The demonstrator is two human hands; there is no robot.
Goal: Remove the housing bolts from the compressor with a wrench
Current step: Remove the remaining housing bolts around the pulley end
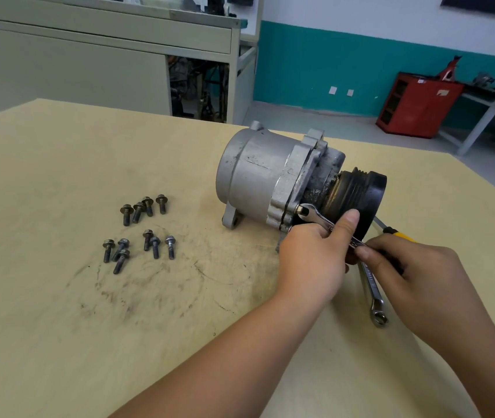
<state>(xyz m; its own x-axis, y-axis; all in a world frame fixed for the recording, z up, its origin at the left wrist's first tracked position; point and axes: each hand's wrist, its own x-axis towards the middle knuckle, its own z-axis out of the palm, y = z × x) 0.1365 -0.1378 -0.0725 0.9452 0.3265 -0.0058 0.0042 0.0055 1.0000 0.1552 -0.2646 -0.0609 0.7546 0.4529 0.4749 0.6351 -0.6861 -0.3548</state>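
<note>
In the head view, your open-end wrench [320,219] sat on a housing bolt [300,210] at the flange of the compressor [258,176], which lay on its side on the counter [59,312]. With neither hand bracing it, a hard pull could have rolled it or slipped the jaws and rounded the bolt head. Your left hand [312,260] gripped the wrench shank just below the bolt. Your right hand [415,267] pinched its tail, just beside the pulley [358,194].
</note>
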